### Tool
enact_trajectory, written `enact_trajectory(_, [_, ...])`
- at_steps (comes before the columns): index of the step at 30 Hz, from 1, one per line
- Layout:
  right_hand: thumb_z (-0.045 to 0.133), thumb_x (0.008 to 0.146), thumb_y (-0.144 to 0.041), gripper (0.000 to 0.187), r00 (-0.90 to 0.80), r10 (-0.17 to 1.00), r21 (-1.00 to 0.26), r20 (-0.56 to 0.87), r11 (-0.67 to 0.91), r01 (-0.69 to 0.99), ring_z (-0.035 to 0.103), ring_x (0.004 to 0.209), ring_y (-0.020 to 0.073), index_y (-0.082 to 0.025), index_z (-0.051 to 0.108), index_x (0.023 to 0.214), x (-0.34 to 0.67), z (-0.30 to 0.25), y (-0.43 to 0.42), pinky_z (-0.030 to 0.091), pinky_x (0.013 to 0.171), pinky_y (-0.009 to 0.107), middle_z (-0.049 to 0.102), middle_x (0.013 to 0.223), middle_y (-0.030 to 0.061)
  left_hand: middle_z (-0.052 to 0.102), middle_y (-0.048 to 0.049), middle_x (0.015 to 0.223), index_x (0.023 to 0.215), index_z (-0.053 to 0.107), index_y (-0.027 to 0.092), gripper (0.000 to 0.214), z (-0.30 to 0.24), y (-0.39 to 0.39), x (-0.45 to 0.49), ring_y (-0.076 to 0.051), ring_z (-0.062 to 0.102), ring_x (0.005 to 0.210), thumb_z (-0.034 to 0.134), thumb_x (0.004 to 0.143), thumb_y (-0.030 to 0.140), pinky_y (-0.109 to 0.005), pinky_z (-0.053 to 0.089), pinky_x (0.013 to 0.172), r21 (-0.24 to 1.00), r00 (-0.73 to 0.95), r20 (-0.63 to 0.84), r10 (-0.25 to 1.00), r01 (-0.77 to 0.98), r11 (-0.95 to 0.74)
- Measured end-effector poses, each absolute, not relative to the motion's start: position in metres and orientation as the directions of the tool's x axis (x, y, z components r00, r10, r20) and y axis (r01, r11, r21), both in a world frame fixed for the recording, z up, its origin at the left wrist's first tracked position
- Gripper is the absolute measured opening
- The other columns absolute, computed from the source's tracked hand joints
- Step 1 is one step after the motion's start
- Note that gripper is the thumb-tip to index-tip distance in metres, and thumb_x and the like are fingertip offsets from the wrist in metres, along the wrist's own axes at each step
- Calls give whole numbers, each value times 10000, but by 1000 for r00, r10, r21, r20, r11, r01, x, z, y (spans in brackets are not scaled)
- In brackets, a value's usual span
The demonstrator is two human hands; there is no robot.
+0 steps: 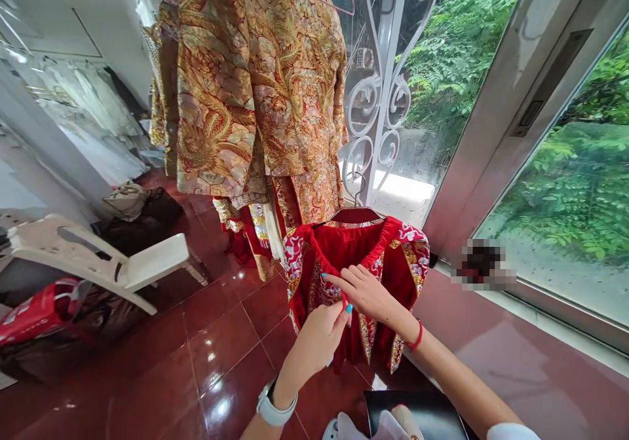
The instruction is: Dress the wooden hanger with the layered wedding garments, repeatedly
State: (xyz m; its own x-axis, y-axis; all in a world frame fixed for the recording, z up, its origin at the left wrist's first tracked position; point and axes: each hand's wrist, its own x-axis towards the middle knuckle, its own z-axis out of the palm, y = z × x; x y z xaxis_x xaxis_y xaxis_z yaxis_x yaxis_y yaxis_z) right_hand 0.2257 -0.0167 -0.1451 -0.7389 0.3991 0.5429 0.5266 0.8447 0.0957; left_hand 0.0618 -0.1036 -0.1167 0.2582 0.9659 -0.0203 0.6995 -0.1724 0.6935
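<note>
A red embroidered skirt with a gathered elastic waistband hangs in front of me on a hanger. Its panels carry gold and silver patterns. My right hand, a red string bracelet at its wrist, lies closed over the front of the waistband. Just below it, my left hand, with a pale watch on the wrist, is pinched together. A bit of red shows at the left fingertips; whether it is a cord or a fold of the skirt is unclear. The two hands meet and partly cover the skirt's front.
Gold brocade garments hang close behind the skirt. A white scrolled metal frame and a large window stand to the right. At left are a white chair and a red bag. A black seat is below.
</note>
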Motion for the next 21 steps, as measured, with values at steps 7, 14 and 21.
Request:
enact_trajectory(7, [426, 1034, -251, 332, -688, 518, -112, 508, 832, 544, 566, 851, 226, -134, 619, 1277, 219, -153, -17, 438, 779, 361, 679, 939, 114, 682, -63, 926, 900, 694, 207, 462, -114, -89, 34, -210, 615, 882, 311, 1020, 437, -334, 486, 853, 821, 285, 124, 951, 508, -259])
enact_trajectory(14, [418, 1031, -199, 310, -633, 558, -432, 537, 826, 362, 596, 799, 177, -194, 725, 997, 241, -129, -15, 483, 728, 301, 673, 875, 72, 594, -87, 1358, 1304, 622, 268, 382, -114, -54, 24, -244, 492, 1311, 495, 946, 308, -440, 362, 1142, 694, 260, 395, 881, 544, -472])
enact_trajectory(21, [327, 1046, -162, 370, -704, 353, -20, 616, 901, 434, 601, 800, 180, -198, 691, 1095, 251, -123, -19, 505, 739, 327, 686, 924, 96, 677, -44, 889, 993, 739, 237, 503, -104, -17, 51, -241, 554, 943, 280, 1016, 442, -473, 403, 1037, 711, 438, 164, 884, 568, -414])
